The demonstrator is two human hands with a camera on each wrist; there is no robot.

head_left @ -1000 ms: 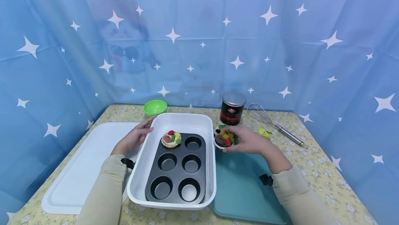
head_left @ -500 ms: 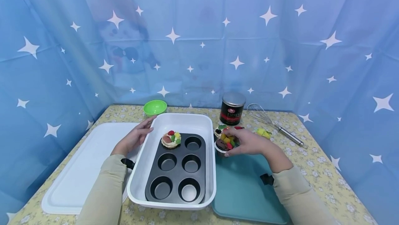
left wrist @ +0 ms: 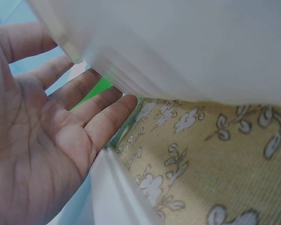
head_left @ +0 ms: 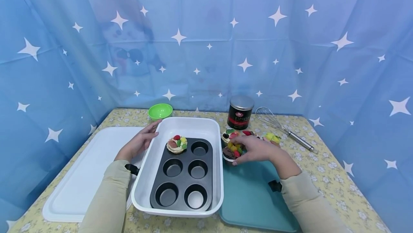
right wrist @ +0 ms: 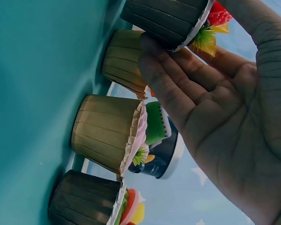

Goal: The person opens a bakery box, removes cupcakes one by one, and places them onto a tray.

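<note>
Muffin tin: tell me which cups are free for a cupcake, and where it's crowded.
In the muffin tin, five cups are bare; only the far-left cup holds a cupcake. The teal tray is bare near the person. It's crowded at its far edge, where the right hand holds the dark cupcake.

The only readable lettering stands on the dark canister [head_left: 241, 112] at the far side of the table, right of the white dish: the word "ESPRESSO" in pale capitals (its last letters curve out of sight), above a red band whose smaller print is too blurred to read, with a small round emblem over it
</note>
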